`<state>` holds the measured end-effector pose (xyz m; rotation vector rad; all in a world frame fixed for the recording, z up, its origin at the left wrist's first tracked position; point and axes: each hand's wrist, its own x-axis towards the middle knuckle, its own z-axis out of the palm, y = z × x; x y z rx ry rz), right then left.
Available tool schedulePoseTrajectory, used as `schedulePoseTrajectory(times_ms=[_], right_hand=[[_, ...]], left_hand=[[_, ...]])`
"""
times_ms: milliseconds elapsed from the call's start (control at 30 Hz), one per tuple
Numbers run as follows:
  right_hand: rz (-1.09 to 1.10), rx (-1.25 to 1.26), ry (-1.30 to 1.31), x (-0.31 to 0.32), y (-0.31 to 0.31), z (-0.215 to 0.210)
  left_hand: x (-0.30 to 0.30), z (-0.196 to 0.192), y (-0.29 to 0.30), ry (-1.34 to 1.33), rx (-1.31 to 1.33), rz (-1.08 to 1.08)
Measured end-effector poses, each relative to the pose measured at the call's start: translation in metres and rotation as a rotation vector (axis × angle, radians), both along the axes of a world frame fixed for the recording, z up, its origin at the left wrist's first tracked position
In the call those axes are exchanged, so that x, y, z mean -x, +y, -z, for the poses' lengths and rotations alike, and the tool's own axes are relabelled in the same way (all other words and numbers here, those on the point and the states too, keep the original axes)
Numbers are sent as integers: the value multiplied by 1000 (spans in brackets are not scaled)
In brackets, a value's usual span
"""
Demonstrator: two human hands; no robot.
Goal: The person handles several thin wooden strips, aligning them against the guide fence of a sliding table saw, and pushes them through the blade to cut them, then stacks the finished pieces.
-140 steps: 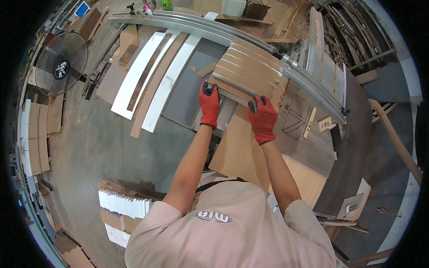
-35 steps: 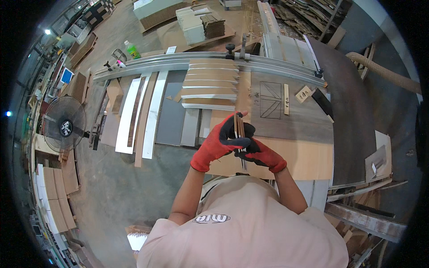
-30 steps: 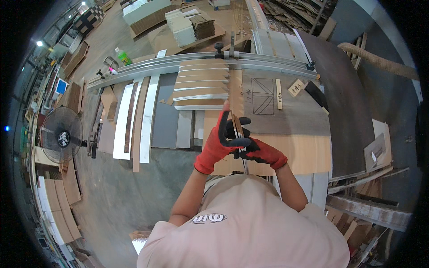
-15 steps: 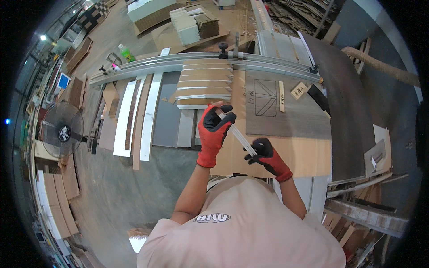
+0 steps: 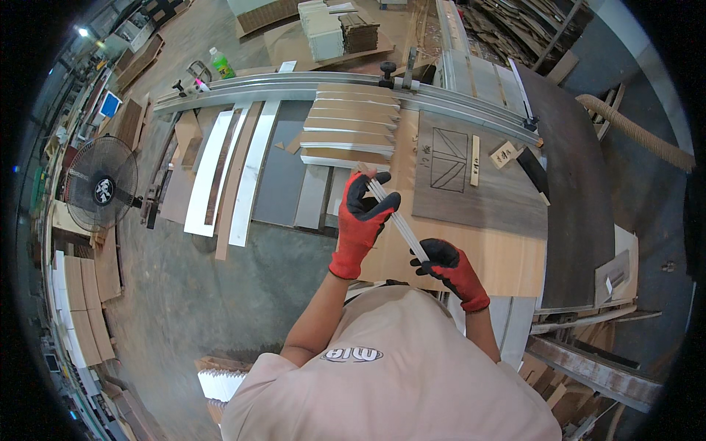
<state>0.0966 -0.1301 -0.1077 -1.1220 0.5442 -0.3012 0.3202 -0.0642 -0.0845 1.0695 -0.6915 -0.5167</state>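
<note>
A small bundle of thin boards (image 5: 401, 227), their pale edges showing, slants between my two hands above the worktable. My left hand (image 5: 359, 228), in a red and black work glove, is closed round the bundle's upper far end. At the lower near end, my right hand (image 5: 450, 270), gloved alike, has its fingers closed on the bundle. Just beyond my left hand lies a row of brown boards with white edges (image 5: 349, 138), fanned in overlapping layers against a metal rail. Under the bundle is a light wood panel (image 5: 507, 259).
The long metal rail (image 5: 287, 90) crosses the table's far side. A grey-brown panel (image 5: 441, 202) with a drawn rectangle lies right, carrying small wood pieces. Long white strips (image 5: 254, 176) lie left. A standing fan (image 5: 103, 187) is farther left, a ribbed hose (image 5: 640, 132) at right.
The whole view has shifted a little. Both hands still hold the bundle at its ends, and the pale edges of its boards now show more separately.
</note>
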Motion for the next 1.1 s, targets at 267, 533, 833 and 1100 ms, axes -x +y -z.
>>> schedulePoseTrajectory(times_ms=[267,533,833,1100], right_hand=[[22,12,9,3,9,13],[29,-9,82,2,14,1],[72,69,194,0,14,-7],[243,303,135,17,-3,-12]], left_hand=[[0,8,6,78,-63,25],[3,-7,7,169,-26,106],[4,-17,11,91,-66,104],[33,-7,-31,216,11,283]])
